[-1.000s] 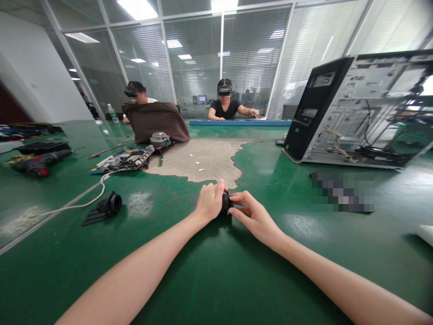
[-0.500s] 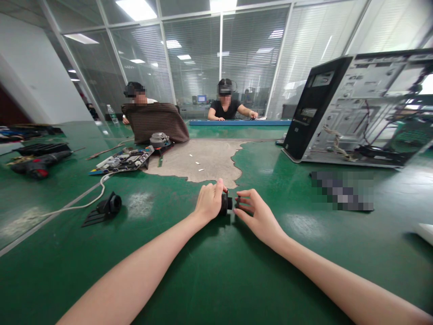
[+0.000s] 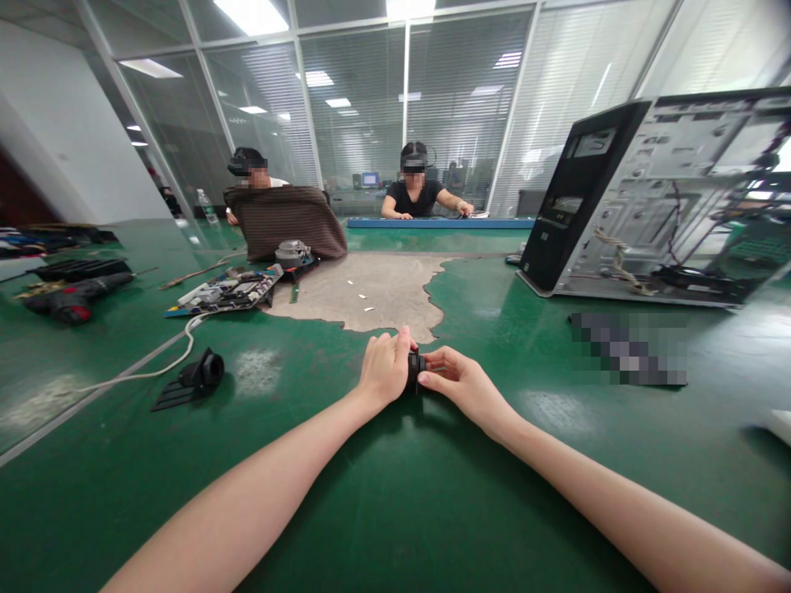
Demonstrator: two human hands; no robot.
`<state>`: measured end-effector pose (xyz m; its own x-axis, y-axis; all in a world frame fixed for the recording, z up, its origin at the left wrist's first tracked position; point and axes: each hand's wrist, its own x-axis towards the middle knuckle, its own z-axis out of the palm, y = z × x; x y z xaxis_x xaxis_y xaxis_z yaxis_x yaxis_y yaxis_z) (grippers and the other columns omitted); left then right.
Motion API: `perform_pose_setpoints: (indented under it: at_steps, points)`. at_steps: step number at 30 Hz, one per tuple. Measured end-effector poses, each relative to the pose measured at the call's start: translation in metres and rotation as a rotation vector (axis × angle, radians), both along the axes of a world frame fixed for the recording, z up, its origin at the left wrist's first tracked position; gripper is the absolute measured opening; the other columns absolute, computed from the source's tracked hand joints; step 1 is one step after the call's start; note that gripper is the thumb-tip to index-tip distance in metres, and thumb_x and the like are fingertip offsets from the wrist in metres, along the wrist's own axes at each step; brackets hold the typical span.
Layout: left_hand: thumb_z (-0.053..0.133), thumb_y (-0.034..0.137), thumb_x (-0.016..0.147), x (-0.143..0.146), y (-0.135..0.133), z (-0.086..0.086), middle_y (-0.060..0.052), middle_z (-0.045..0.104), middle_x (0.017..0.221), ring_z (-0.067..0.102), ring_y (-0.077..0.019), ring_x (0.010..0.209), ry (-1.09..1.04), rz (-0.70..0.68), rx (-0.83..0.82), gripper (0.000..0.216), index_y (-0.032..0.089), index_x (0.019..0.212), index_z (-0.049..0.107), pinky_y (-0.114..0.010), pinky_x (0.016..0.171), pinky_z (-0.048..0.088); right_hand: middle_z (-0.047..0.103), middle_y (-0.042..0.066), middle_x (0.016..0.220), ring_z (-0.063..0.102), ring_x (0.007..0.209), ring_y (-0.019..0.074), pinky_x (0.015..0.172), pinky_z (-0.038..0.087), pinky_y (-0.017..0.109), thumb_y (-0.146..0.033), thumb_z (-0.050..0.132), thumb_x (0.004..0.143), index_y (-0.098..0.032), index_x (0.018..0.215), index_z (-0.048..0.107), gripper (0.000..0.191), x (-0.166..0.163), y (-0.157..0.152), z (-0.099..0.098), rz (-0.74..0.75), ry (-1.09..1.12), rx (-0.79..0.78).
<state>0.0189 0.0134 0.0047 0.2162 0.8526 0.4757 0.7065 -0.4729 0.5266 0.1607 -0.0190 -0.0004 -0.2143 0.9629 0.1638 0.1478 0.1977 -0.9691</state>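
A black, round plastic part (image 3: 414, 373) is held on its side just above the green table, its kind unclear from here. My left hand (image 3: 384, 368) is closed round its left side and covers most of it. My right hand (image 3: 462, 380) pinches a small black ring-like piece (image 3: 423, 363) against the part's right end; fingers and thumb hide much of this piece. To the left on the table lies a black plastic part (image 3: 201, 375) with a round collar and flat slats.
An opened computer case (image 3: 574, 198) stands at the right. A circuit board (image 3: 228, 292), white cable (image 3: 185, 346) and power drill (image 3: 77, 298) lie at the left. A brown-covered object (image 3: 287, 218) stands farther back. Two people sit beyond, near a blue strip (image 3: 438, 223).
My right hand has moved left, bringing the small black piece, which was apart, against the end of the round part. My left hand keeps its hold.
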Motion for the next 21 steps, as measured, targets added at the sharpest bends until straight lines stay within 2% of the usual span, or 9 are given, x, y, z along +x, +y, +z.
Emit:
perform_pose_setpoints:
  at_steps: [4,8,14,21]
  points:
    - [0.006,0.039,0.091,0.000,0.001,0.000,-0.002,0.063,0.068,0.057,-0.0155,0.070,-0.019,0.000,-0.015,0.062,0.019,0.069,0.060,-0.030,0.071,0.039,0.061,0.002,0.090,0.061,0.086,0.0166,0.079,0.052,0.032,-0.024,0.064,0.068,-0.020,0.090,0.056,0.024,-0.001,-0.010,-0.002,-0.013,-0.025,0.141]
    - [0.006,0.039,0.091,0.000,0.002,-0.001,-0.001,0.063,0.068,0.057,-0.0152,0.069,-0.021,0.003,-0.015,0.062,0.019,0.069,0.061,-0.029,0.071,0.039,0.057,0.004,0.101,0.059,0.093,0.0171,0.084,0.050,0.032,-0.022,0.059,0.073,-0.020,0.096,0.057,0.023,0.001,-0.014,-0.001,-0.020,-0.040,0.205]
    - [0.005,0.038,0.091,0.001,0.000,-0.002,-0.001,0.063,0.070,0.057,-0.0152,0.072,-0.001,0.004,0.011,0.061,0.019,0.071,0.060,-0.030,0.072,0.038,0.062,0.003,0.085,0.062,0.084,0.0176,0.080,0.050,0.035,-0.021,0.065,0.066,-0.018,0.090,0.055,0.026,-0.001,-0.004,0.002,-0.023,0.035,0.066]
    - [0.005,0.038,0.091,0.000,-0.001,0.000,-0.001,0.063,0.071,0.056,-0.0150,0.072,0.003,-0.001,0.011,0.061,0.020,0.070,0.060,-0.030,0.073,0.038,0.062,0.002,0.083,0.061,0.080,0.0164,0.078,0.049,0.034,-0.023,0.062,0.069,-0.017,0.087,0.055,0.021,-0.001,0.000,0.000,0.004,0.017,0.027]
